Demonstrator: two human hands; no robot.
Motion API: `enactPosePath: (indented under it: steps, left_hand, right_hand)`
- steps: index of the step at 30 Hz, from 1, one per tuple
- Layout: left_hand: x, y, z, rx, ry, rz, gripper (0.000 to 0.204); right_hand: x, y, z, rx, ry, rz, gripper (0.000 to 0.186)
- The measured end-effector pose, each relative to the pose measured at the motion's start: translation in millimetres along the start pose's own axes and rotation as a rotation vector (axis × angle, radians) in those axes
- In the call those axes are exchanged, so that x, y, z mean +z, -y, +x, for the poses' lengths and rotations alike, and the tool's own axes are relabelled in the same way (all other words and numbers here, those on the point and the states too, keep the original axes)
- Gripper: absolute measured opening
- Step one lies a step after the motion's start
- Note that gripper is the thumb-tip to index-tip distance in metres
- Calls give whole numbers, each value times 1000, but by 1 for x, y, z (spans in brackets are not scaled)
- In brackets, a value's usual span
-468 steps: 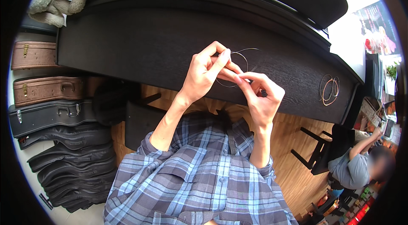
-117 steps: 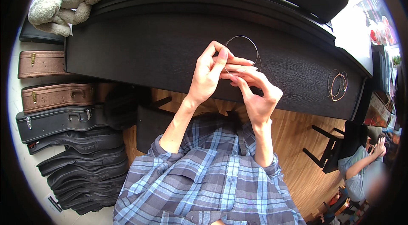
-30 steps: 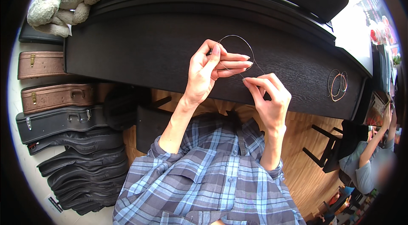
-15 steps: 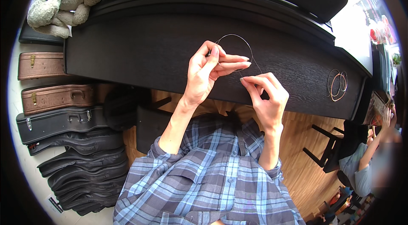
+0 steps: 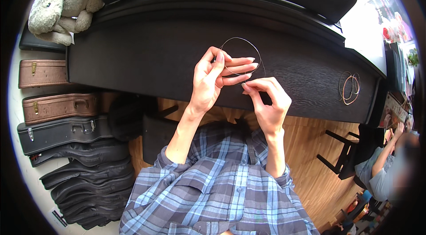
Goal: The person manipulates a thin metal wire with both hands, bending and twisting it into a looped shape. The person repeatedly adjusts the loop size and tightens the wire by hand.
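A thin silvery guitar string is bent into a loose loop above the black surface. My left hand pinches it between thumb and forefinger, its other fingers stretched out to the right across the loop. Just below those fingertips, my right hand holds the string's lower part between thumb and fingertips. One end curves free at the loop's right side. The wire is too fine to follow all the way round.
A black piano-like top spans the front, with coiled copper-coloured strings lying at its right. Instrument cases stack at the left, below a plush toy. A black stool and another person are at the right.
My right hand has moved left, closer to my left hand's fingers. The loop looks smaller and rounder, and the left fingers are spread wider. The view has shifted slightly.
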State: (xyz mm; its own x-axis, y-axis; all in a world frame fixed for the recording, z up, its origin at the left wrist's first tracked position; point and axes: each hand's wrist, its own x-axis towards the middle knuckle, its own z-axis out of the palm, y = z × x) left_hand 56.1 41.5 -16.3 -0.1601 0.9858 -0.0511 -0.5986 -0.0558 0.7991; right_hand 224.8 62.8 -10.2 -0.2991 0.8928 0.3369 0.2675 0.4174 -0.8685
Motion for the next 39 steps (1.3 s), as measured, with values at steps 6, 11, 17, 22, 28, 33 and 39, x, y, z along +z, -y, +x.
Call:
enactPosePath:
  steps: [6,11,17,22,28,33,39]
  left_hand:
    - [0,8,-4,3,71,126,24]
    - [9,22,-9,116,-11,498,19]
    - [3,23,0,114,-87,446,24]
    - [-7,28,3,119,-90,475,28]
    - [-4,24,4,114,-45,513,29]
    - [-5,28,1,138,-38,457,28]
    - [-7,24,2,138,-19,488,28]
  right_hand:
    - [0,-1,2,-55,-121,19,15]
    - [-2,0,-3,-77,-248,32,13]
    - [9,-5,-4,-140,-175,541,28]
    - [13,-18,-8,-120,-145,328,22]
    - [6,-17,-6,-111,-71,228,19]
    - [5,-17,-9,-197,-58,421,17]
    - [7,-21,-8,-102,-115,414,7]
